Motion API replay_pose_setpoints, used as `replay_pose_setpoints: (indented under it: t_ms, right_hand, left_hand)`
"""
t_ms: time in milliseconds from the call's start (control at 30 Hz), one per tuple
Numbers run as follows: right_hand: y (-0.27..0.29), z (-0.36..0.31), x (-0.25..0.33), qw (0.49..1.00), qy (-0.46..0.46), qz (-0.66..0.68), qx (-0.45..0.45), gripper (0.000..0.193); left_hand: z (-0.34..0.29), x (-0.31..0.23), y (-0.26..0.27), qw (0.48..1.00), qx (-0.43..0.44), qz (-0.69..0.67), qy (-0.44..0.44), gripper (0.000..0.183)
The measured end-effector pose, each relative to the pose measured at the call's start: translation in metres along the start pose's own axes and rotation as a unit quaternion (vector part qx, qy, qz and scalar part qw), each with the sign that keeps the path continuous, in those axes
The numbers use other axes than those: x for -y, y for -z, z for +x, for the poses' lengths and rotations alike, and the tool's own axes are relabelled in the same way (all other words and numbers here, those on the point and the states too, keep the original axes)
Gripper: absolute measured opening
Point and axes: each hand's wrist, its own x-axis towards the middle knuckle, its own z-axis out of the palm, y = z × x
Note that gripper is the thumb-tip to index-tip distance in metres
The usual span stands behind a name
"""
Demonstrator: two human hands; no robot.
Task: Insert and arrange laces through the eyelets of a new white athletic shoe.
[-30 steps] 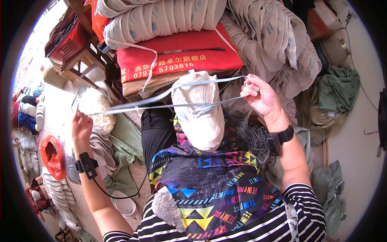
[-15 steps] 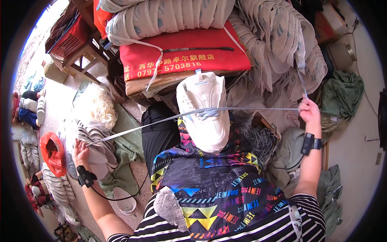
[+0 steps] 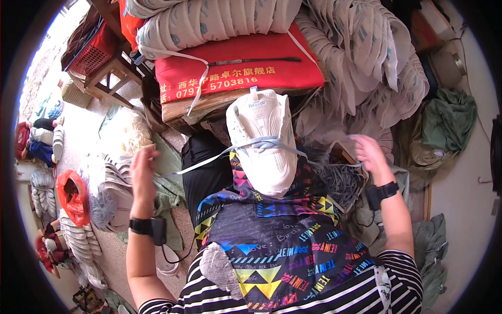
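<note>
A white sports shoe upper (image 3: 264,118) stands toe-down in front of my lap, its toe toward me. A light grey-blue shoelace (image 3: 209,158) crosses its front and is looped at the middle, both ends running slackly outward. My left hand (image 3: 144,172) is raised at the left, blurred, and the lace runs toward its palm; its grip does not show clearly. At the right, my right hand (image 3: 370,153) has its upper fingers reaching inward, while the lace meets its lower, curled fingers. Both wrists wear black bands with small boxes.
A wooden stand (image 3: 209,107) with a red cloth (image 3: 235,78) is ahead, bearing a row of grey-white shoe uppers (image 3: 219,26). More nested uppers (image 3: 361,47) hang at the right. A box of grey laces (image 3: 334,183) lies by my right knee. An orange-red bag (image 3: 73,196) sits left.
Both hands have come inward from a wide spread, the left also upward and the right slightly downward. The lace, taut before, now sags on both sides of the shoe upper.
</note>
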Motion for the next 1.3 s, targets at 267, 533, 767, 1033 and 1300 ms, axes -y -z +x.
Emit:
replay_pose_setpoints:
  t_ms: [267, 533, 767, 1033, 1300]
  right_hand:
    - [-0.183, -0.033, 0.047, 0.938, 0.221, -0.188, 0.189, 0.026]
    - [-0.197, -0.035, 0.056, 0.88, 0.314, -0.329, 0.139, 0.022]
    - [-0.196, -0.034, 0.057, 0.873, 0.316, -0.351, 0.123, 0.022]
    - [-0.202, -0.024, 0.065, 0.814, 0.415, -0.393, 0.104, 0.018]
    - [-0.209, -0.023, 0.074, 0.769, 0.439, -0.454, 0.096, 0.017]
  left_hand:
    - [-0.052, -0.082, -0.143, 0.953, 0.286, -0.094, 0.042, 0.032]
    - [-0.062, -0.074, -0.156, 0.92, 0.355, -0.106, 0.131, 0.03]
    - [-0.058, -0.08, -0.158, 0.928, 0.337, -0.107, 0.119, 0.029]
    - [-0.052, -0.089, -0.167, 0.95, 0.309, -0.001, 0.041, 0.03]
    - [-0.039, -0.126, -0.149, 0.831, 0.181, 0.344, -0.398, 0.03]
